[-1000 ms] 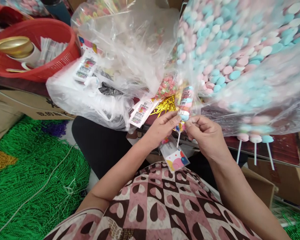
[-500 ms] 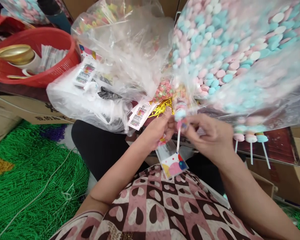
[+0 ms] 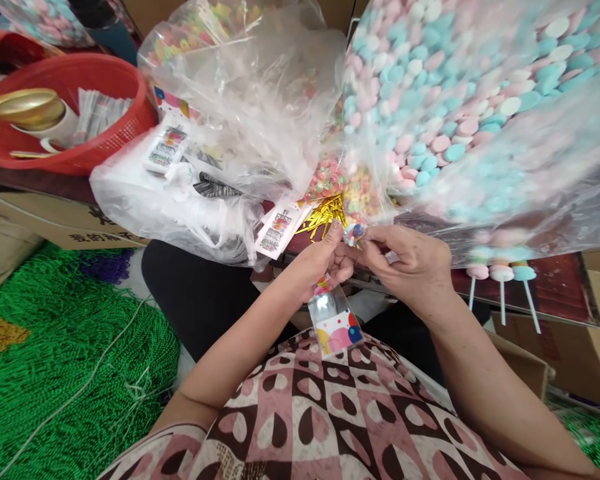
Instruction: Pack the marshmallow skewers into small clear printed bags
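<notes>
A: From the head view (the only one we have), we see our left hand (image 3: 325, 263) and right hand (image 3: 410, 267) meeting just below the desk (image 3: 555, 293) edge. What are they closed on?

B: Both are pinched together on the top of a small clear packet (image 3: 334, 323) with coloured dots printed on its lower end. It hangs from our fingers over the lap, and a bit of bright wrapper (image 3: 354, 233) shows between the fingertips.

A: Is anything inside the packet?

B: We cannot tell; the upper part looks clear and glossy, and the hands hide its mouth. We judge the closing of the top to be in hand, not finished.

A: And the rest of the supply?

B: A big clear bag of pink and blue candy pieces (image 3: 460, 113) fills the right of the desk, with three lollipops on sticks (image 3: 500, 280) poking out below it. Gold twist ties (image 3: 325, 213) lie just beyond our left hand, beside printed cards (image 3: 280, 230) under a crumpled plastic bag (image 3: 230, 133).

A: So plenty is left?

B: By our judgement, yes. The red basket (image 3: 105, 133) at far left holds a gold bowl (image 3: 25, 107) and more flat packets (well apart from the hands).
</notes>
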A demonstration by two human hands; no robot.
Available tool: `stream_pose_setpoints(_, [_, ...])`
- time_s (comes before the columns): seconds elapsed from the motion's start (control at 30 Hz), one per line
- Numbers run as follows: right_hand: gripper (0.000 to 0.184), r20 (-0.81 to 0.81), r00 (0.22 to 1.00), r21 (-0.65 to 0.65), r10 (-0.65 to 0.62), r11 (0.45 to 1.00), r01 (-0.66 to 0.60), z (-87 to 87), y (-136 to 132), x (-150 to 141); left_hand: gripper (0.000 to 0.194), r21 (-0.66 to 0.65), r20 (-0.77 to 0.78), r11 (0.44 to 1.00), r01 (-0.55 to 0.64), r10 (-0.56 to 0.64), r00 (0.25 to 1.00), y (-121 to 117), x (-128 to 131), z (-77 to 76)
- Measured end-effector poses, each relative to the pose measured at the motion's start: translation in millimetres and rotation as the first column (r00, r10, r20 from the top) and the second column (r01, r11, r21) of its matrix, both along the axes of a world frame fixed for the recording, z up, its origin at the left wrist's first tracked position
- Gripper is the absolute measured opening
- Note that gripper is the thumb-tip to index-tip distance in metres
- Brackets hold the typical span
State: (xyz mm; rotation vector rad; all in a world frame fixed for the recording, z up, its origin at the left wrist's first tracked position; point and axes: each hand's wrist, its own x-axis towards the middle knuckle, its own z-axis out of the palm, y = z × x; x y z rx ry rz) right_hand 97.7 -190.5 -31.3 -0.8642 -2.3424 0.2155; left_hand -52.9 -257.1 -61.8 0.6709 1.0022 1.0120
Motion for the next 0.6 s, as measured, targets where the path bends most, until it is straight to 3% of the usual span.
stream_pose_setpoints(0.2, [0.018, -0.046, 0.996, -0.076, 0.077, 0.994, -0.08, -4.6, -8, 13, 0.054, -0.052, 0.047, 0.997, -0.065, 0.067, 0.997, 3, 7, -7.3])
stream_pose_setpoints(0.33, [0.016, -0.153, 0.986, -0.321, 0.073, 0.939, -0.119, -8.5, -13, 23, 0.034, -0.027, 0.147, 0.992, -0.119, 0.122, 0.982, 1, 6, 0.5])
stream_pose_setpoints(0.47, [0.008, -0.387, 0.914, -0.645, -0.121, 0.744, -0.174, -24.1, -17, 34, 0.032, 0.115, 0.036, 0.991, -0.065, 0.061, 0.997, -5, 10, 9.0])
stream_pose_setpoints(0.53, [0.011, -0.469, 0.853, -0.742, -0.231, 0.627, -0.238, -28.8, -21, 41, 0.023, 0.226, -0.11, 0.97, 0.088, -0.064, 0.992, -10, 17, 11.3])
stream_pose_setpoints(0.6, [0.016, -0.484, 0.825, -0.806, -0.291, 0.514, -0.292, -27.6, -27, 52, 0.022, 0.301, -0.251, 0.914, 0.271, -0.199, 0.947, -13, 26, 12.4])
